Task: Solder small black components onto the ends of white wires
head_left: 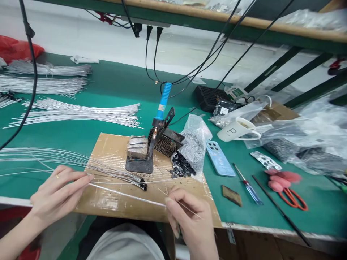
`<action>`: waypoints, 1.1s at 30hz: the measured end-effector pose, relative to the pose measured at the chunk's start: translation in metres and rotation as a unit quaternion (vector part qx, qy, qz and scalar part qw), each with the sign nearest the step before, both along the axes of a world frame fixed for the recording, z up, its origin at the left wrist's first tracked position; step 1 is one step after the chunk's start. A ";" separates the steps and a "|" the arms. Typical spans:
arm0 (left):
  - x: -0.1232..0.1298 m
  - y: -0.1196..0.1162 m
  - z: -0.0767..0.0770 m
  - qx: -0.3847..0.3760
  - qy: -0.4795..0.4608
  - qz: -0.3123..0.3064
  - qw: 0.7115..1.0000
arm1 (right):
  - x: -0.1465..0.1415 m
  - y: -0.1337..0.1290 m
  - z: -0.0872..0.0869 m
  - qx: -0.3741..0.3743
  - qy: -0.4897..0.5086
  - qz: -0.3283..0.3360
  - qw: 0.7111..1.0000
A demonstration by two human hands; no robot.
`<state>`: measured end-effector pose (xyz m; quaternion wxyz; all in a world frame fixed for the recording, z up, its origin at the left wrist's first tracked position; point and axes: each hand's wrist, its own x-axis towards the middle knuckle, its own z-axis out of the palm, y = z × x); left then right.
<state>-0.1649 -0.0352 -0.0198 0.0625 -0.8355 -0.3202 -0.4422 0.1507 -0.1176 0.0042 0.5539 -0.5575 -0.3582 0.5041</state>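
1. wire [127,194], white and slender, stretches taut above the front part of the cardboard sheet [135,213], slanting slightly down toward the right.
2. left hand [58,191], with a ring on one finger, has its thumb and fingertips together, clamped on the wire's left end.
3. right hand [189,216] pinches the other end between thumb and forefinger; thin strands show about its fingers.
4. just behind that, a wire bundle [108,166] passes beyond the left hand and lies partly over the cardboard, its right-hand ends capped with black pieces.
5. farther back on the cardboard, a soldering iron [164,99] with a blue handle sits tilted in its stand, beside a worn block [137,151].
6. right of the stand, small black parts [182,166] lie heaped by the mouth of a clear plastic bag [193,141].
7. on the green table [116,86], to the right, are a light blue phone [220,159], a screwdriver [248,187], orange-handled scissors [294,198] and a white mug [230,131]; more white wires [78,115] lie at the left.
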 end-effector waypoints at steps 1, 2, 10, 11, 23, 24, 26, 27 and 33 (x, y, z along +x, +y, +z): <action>0.001 0.000 0.001 0.003 0.000 -0.005 1.000 | 0.000 0.002 -0.002 -0.003 0.010 -0.007 1.000; 0.002 0.000 0.002 0.006 0.000 -0.013 1.000 | 0.000 0.004 -0.005 -0.001 0.017 -0.012 1.000; 0.014 -0.015 0.019 -0.050 -0.006 -0.019 0.999 | 0.016 0.020 -0.042 0.004 0.040 -0.001 0.999; 0.015 -0.016 0.020 -0.060 -0.015 -0.020 0.998 | 0.016 0.022 -0.046 0.005 0.043 0.005 0.999; 0.001 -0.015 0.013 -0.183 0.006 -0.029 0.983 | 0.018 0.013 -0.040 0.100 -0.034 0.033 0.994; 0.002 -0.014 0.014 -0.192 0.011 -0.008 0.981 | 0.018 0.013 -0.038 0.122 -0.060 0.036 0.990; 0.003 -0.008 0.017 -0.187 0.058 0.036 0.980 | 0.018 0.014 -0.036 0.179 -0.134 0.039 0.974; 0.002 -0.002 0.019 -0.167 0.094 0.059 0.980 | 0.018 0.013 -0.036 0.208 -0.172 0.039 0.962; -0.049 0.075 0.038 -0.047 0.215 0.166 0.961 | 0.021 0.012 -0.049 0.242 -0.243 0.029 0.939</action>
